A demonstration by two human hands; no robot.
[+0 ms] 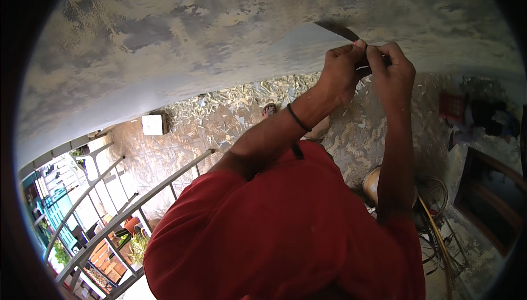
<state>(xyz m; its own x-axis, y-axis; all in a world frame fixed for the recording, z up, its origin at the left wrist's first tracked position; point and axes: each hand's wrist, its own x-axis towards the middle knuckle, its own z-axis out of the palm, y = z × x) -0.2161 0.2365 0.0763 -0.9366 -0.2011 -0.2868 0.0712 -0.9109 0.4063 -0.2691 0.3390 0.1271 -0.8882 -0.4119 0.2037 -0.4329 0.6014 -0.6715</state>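
Note:
A dark scraper blade (335, 29) meets the mottled, patchily peeled wall (181, 31), beside a smooth grey patch. My left hand (341, 69) is closed around the scraper's handle, with the thumb up near the base of the blade. My right hand (392, 75) is closed on the same tool just to the right, its fingers curled over it. Most of the handle is hidden by my fingers. A black band circles my left wrist.
Pale flakes (208, 102) litter the tiled floor below, near my foot (268, 110) and a white block (153, 125). A metal railing (137, 204) runs at lower left. At right are a round container (373, 184), a red crate (451, 107) and a dark wooden frame (466, 174).

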